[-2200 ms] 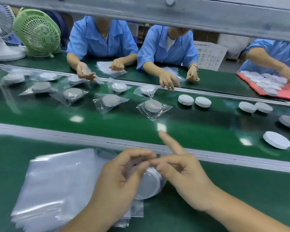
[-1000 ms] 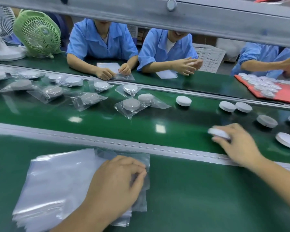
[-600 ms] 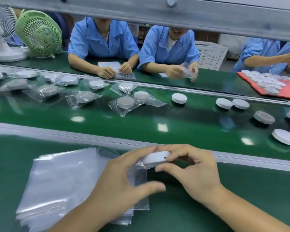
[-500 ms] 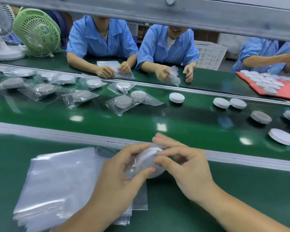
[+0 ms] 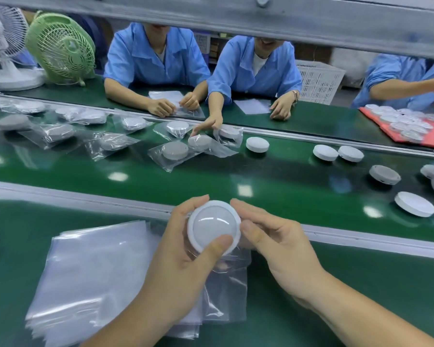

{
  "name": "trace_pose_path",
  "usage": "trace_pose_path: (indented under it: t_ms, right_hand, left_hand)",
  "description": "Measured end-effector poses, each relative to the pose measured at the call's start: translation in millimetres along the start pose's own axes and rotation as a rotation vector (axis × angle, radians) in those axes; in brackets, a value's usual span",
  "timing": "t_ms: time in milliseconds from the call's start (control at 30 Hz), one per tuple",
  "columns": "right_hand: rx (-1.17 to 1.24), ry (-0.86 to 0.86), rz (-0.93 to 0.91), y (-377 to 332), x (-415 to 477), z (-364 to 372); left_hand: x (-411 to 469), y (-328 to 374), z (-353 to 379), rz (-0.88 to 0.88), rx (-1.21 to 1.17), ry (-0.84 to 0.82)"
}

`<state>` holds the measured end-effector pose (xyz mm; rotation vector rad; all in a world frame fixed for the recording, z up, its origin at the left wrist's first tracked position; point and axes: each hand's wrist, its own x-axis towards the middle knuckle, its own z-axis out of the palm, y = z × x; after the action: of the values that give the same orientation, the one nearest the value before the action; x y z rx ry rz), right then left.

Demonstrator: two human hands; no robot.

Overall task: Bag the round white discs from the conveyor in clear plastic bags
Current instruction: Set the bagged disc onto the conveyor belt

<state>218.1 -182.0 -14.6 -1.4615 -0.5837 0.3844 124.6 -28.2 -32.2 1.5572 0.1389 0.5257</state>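
Both my hands hold one round white disc [image 5: 212, 225] upright above the near table edge, its domed face toward me. My left hand [image 5: 178, 266] grips it with the thumb on the lower front and the fingers behind. My right hand [image 5: 276, 244] pinches its right rim between index finger and thumb. A clear plastic bag [image 5: 226, 291] hangs crumpled below the disc, against my left palm. Whether the disc's lower edge is inside the bag's mouth I cannot tell. A stack of clear bags [image 5: 93, 276] lies flat under my left forearm.
The green conveyor belt [image 5: 286, 186] carries bare discs [image 5: 257, 144] [image 5: 415, 207] on the right and bagged discs [image 5: 174, 150] on the left. People in blue sit across it; one hand reaches onto the belt [image 5: 208, 126]. Two fans [image 5: 60, 48] stand far left; a red tray [image 5: 411, 128] sits far right.
My right hand took a disc from the belt and brought it to my left hand over the bags. The disc has since been lifted and turned to face me. The belt's items drifted left.
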Motion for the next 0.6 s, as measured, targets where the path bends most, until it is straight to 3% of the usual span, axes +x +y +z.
trace_pose_path:
  t_ms: [133, 267, 400, 600]
  right_hand:
    - [0.067, -0.089, 0.054, -1, -3, 0]
    - [0.015, 0.031, -0.028, 2, -5, -4]
    - [-0.006, -0.026, -0.102, 10, -12, -8]
    - [-0.486, -0.054, -0.308, 15, -12, -12]
  left_hand:
    - [-3, 4, 4, -0.041, -0.031, 0.010]
    - [-2, 1, 2, -0.112, -0.032, -0.061]
    - [1, -1, -1, -0.117, -0.045, -0.069]
    - [0, -6, -4, -0.113, -0.089, -0.130]
